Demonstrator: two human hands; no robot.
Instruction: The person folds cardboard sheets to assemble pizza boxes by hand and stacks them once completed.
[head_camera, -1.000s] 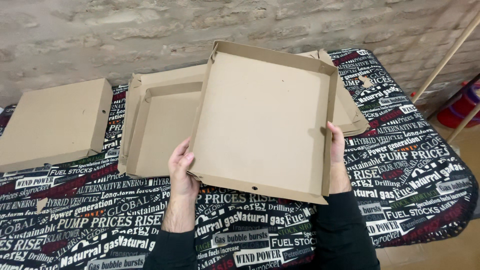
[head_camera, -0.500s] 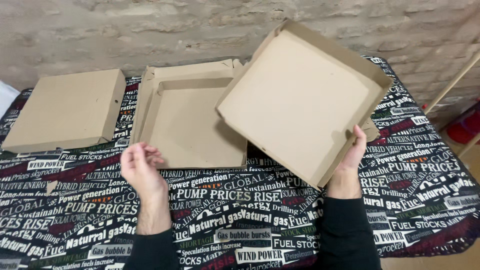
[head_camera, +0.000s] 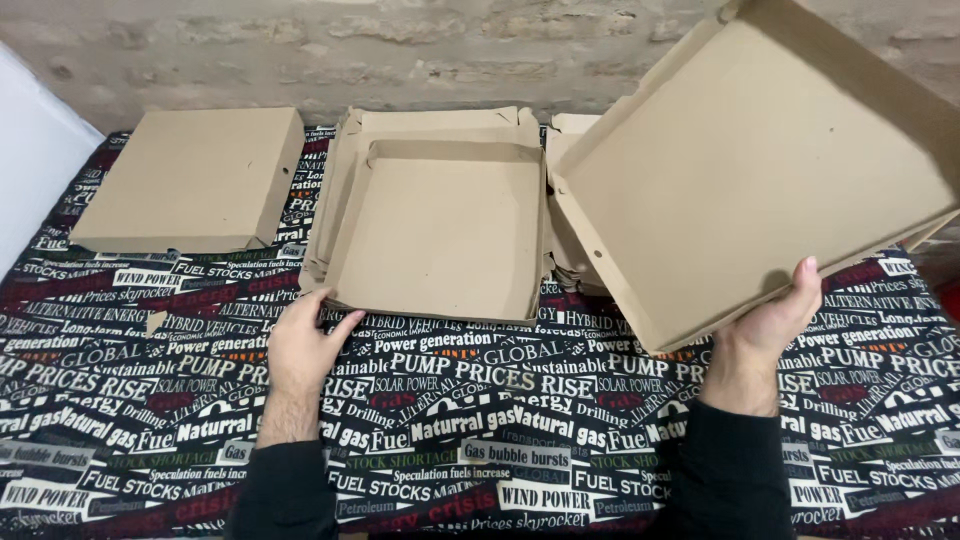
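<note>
Tilting up rightward, open box (head_camera: 760, 170) in right hand (head_camera: 775, 320).

Three open cardboard trays: one lifted (head_camera: 760, 170), one flat (head_camera: 440, 225), one partly hidden (head_camera: 572, 135). One closed box (head_camera: 190, 180). Two hands (head_camera: 300, 345) (head_camera: 775, 320).

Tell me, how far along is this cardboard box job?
Done: one closed box lies flat at the left. In hand: the right hand holds an open tray tilted up, while the left hand touches the open tray stack in the middle. Left: those open trays, and flat cardboard behind them.
</note>
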